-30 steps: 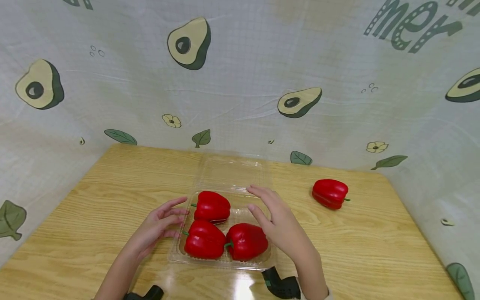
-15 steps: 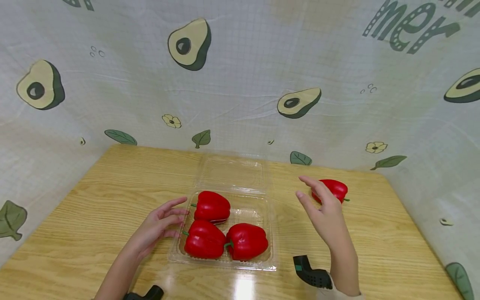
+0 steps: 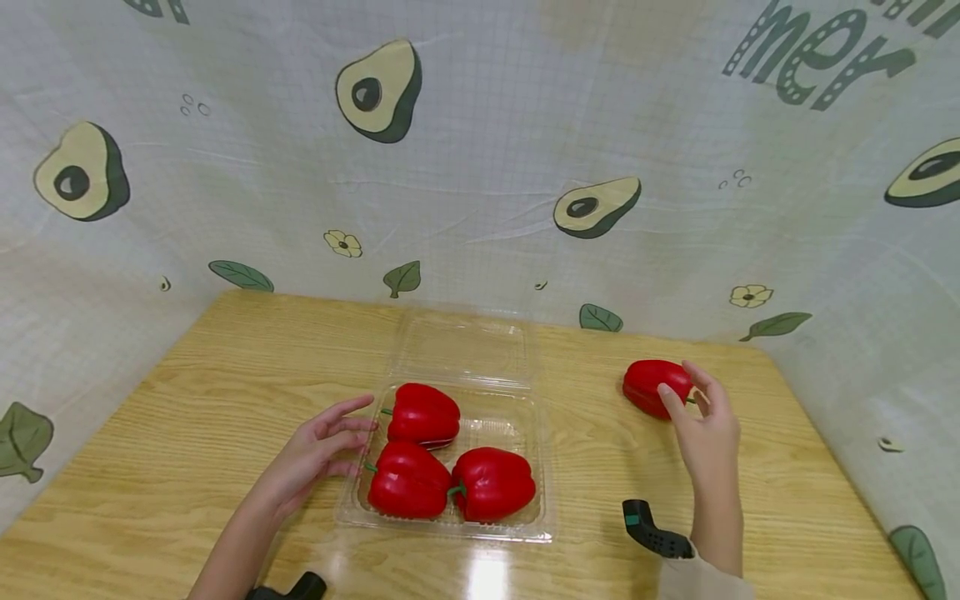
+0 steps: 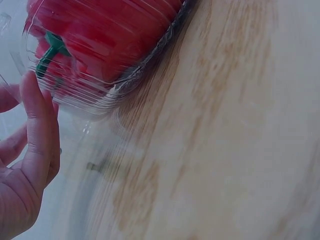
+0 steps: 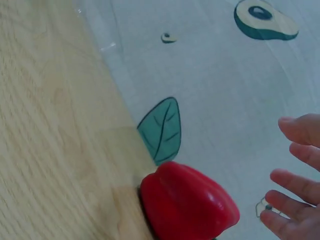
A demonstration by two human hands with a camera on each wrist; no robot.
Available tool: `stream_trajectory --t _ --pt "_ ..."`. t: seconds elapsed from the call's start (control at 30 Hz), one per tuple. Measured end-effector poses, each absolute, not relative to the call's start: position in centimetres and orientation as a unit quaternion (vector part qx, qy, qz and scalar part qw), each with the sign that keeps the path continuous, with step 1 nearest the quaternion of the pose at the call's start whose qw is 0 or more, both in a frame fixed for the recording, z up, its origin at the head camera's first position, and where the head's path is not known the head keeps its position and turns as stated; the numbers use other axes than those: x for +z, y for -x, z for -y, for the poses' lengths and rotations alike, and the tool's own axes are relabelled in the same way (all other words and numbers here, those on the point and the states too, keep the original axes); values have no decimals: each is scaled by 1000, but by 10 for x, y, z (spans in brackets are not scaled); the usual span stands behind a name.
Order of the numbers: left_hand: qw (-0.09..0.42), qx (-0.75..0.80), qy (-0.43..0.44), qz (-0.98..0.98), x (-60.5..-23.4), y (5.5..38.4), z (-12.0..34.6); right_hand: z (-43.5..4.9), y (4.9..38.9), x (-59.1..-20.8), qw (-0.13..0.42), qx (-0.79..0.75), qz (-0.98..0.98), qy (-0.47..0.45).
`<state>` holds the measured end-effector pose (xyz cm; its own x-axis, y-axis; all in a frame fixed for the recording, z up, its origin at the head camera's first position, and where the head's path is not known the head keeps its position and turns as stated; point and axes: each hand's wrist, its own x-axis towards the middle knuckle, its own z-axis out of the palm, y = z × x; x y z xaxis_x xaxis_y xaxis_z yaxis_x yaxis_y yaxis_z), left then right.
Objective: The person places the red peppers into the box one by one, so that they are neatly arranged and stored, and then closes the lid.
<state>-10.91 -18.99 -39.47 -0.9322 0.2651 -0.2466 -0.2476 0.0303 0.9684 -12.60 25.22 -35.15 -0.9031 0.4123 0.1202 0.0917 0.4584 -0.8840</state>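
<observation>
Three red bell peppers lie in a clear plastic clamshell box (image 3: 480, 533): a back-left pepper (image 3: 426, 413), a front-left pepper (image 3: 409, 482) and a front-right pepper (image 3: 495, 485). My left hand (image 3: 318, 454) rests with its fingertips against the box's left wall; in the left wrist view its fingers (image 4: 37, 115) are fairly straight beside the ribbed plastic. A further red bell pepper (image 3: 651, 385) lies on the table at the right. Over its stem end my right hand (image 3: 705, 425) is spread; in the right wrist view its fingers (image 5: 295, 185) stand apart from the pepper (image 5: 187, 202).
The box's hinged lid (image 3: 465, 346) is folded back behind it on the wooden table (image 3: 225, 400). A cloth with avocado prints (image 3: 480, 150) hangs along the back and sides. Black wrist devices show below my left hand and on the right wrist (image 3: 656, 533).
My right hand has left the box's right side and moved right to the lone pepper, its fingers still spread. The left hand and the three boxed peppers stay in place.
</observation>
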Motion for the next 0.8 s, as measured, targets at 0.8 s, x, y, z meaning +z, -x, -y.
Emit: stream_trajectory --t 0.8 --pt "184 696 -4 -694 -393 108 190 -284 142 -410 126 591 752 261"
